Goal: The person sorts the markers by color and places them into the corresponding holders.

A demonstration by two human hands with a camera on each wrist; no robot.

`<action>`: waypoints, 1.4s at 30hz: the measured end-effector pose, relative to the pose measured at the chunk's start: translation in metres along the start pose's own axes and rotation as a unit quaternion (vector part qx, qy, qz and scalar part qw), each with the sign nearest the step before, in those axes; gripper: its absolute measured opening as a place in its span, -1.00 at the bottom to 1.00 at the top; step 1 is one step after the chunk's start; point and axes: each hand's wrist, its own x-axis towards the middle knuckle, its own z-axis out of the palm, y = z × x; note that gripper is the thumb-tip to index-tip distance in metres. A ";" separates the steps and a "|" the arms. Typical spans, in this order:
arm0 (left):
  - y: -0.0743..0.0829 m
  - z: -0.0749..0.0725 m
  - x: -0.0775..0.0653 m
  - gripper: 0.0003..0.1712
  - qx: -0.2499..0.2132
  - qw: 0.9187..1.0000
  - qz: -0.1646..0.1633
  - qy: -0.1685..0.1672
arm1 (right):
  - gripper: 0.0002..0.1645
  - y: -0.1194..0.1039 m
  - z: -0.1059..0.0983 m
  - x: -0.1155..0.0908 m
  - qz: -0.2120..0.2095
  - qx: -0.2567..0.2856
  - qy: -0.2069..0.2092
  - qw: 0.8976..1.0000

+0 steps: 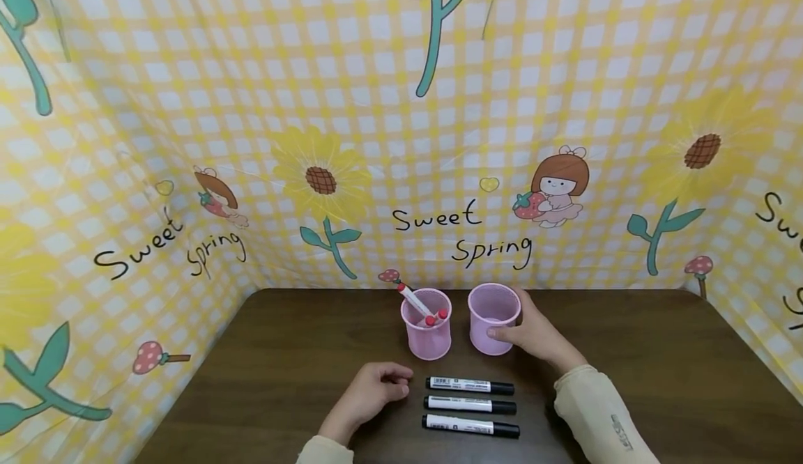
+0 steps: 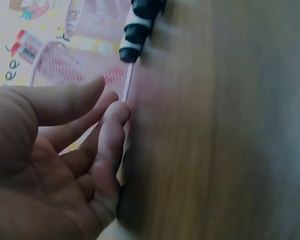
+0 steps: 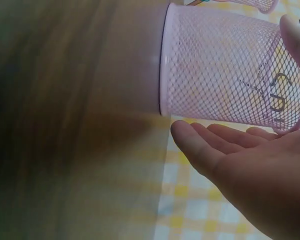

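My right hand (image 1: 533,325) is at a pink mesh pen holder (image 1: 484,335), which stands upright on the dark wooden table (image 1: 301,352). Its thumb lies across the front of the holder, and the fingers run along the right side in the right wrist view. Left of it stands a second pink mesh pen holder (image 1: 429,344) with several red-capped markers (image 1: 417,302) inside. My left hand (image 1: 373,394) rests near the table with loosely curled fingers and holds nothing. Three black-capped markers (image 1: 461,403) lie in a row right of it, caps pointing right.
A yellow checked cloth (image 1: 376,122) with printed flowers, figures and lettering hangs behind the table and along both sides. The table's back edge (image 1: 351,289) runs just behind the two holders.
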 end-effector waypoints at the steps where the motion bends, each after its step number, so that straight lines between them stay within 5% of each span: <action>1: 0.000 0.003 0.002 -0.72 0.001 1.000 0.005 -0.002 | 0.11 0.001 0.000 0.001 -0.003 0.009 0.002 1.000; 9: -0.002 0.023 0.010 -0.71 0.058 0.997 0.044 -0.003 | 0.06 0.012 0.002 0.005 0.011 0.048 0.000 0.999; 17: -0.002 0.031 0.014 -0.72 0.103 0.992 0.065 0.032 | 0.02 0.008 0.001 0.003 0.045 0.080 0.003 0.996; 29: -0.002 0.046 0.019 -0.77 0.189 0.974 0.093 0.088 | 0.00 0.012 -0.010 -0.009 0.027 0.076 -0.025 0.996; 34: -0.003 0.047 0.019 -0.80 0.172 0.975 0.101 0.095 | -0.01 0.013 -0.013 -0.017 0.019 0.071 -0.026 0.997; 42: -0.001 0.037 0.024 -0.80 0.041 0.992 0.096 0.077 | -0.02 0.015 -0.017 -0.031 0.019 0.055 -0.033 0.998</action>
